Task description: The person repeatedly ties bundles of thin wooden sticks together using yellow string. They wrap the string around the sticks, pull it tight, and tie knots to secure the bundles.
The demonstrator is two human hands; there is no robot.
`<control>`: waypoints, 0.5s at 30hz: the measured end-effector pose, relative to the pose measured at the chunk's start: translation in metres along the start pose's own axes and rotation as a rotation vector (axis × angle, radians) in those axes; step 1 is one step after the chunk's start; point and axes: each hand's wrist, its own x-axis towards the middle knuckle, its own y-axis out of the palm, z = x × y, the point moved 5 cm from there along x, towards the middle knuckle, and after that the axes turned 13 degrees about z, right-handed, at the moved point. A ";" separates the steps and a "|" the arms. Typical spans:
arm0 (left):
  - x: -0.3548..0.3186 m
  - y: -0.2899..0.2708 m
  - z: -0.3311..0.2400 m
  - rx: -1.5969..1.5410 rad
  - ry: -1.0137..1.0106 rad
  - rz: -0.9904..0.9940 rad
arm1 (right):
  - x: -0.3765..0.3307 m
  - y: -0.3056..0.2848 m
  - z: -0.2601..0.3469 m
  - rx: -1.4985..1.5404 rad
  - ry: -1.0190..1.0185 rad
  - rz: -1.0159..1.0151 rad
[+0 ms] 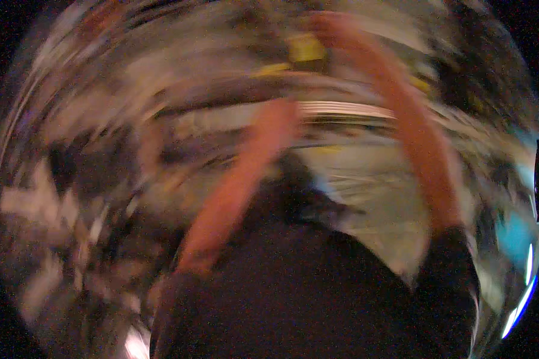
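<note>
Heavily motion-blurred view. Left hand is raised toward 12 o'clock, right hand toward 1 o'clock; grip can't be told. A yellow obj is seen just beside right hand, contact unclear

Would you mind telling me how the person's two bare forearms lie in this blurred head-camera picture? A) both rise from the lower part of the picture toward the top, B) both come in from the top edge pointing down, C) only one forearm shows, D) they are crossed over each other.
A: the left forearm and the right forearm both run upward from dark sleeves, apart and uncrossed.
</note>
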 end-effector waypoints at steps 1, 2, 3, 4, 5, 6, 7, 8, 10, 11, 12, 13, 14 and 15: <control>0.004 0.015 0.006 -0.118 0.126 -0.310 | 0.003 0.003 0.000 0.058 -0.027 0.101; 0.018 0.015 -0.010 -0.136 0.101 -0.187 | -0.016 -0.002 0.002 0.093 -0.007 0.102; 0.026 0.016 -0.015 -0.140 0.022 -0.090 | -0.013 -0.001 -0.001 0.143 0.003 0.151; 0.022 0.005 -0.026 -0.167 0.129 -0.182 | -0.018 -0.009 -0.002 0.195 -0.010 0.195; 0.013 -0.005 -0.025 -0.224 0.073 -0.126 | -0.029 -0.041 -0.018 0.195 0.148 -0.017; 0.010 -0.014 -0.026 -0.287 0.034 -0.063 | -0.038 -0.072 -0.025 0.185 0.306 -0.249; 0.008 -0.015 -0.027 -0.244 0.048 -0.079 | -0.038 -0.065 -0.017 0.142 0.307 -0.241; 0.002 -0.017 -0.023 -0.197 0.036 -0.100 | -0.025 -0.036 -0.005 0.108 0.306 -0.208; 0.001 -0.014 -0.026 -0.154 0.066 -0.120 | -0.028 -0.024 0.006 0.087 0.288 -0.230; 0.003 -0.012 -0.027 -0.159 0.077 -0.134 | -0.031 -0.027 0.007 0.103 0.271 -0.248; 0.004 -0.011 -0.028 -0.164 0.088 -0.146 | -0.034 -0.030 0.008 0.120 0.255 -0.268; 0.005 -0.012 -0.028 -0.159 0.085 -0.144 | -0.034 -0.024 0.014 0.102 0.230 -0.263; 0.003 -0.015 -0.029 -0.157 0.084 -0.142 | -0.034 -0.014 0.023 0.082 0.208 -0.260; 0.000 -0.017 -0.029 -0.155 0.085 -0.137 | -0.037 -0.012 0.029 0.063 0.186 -0.259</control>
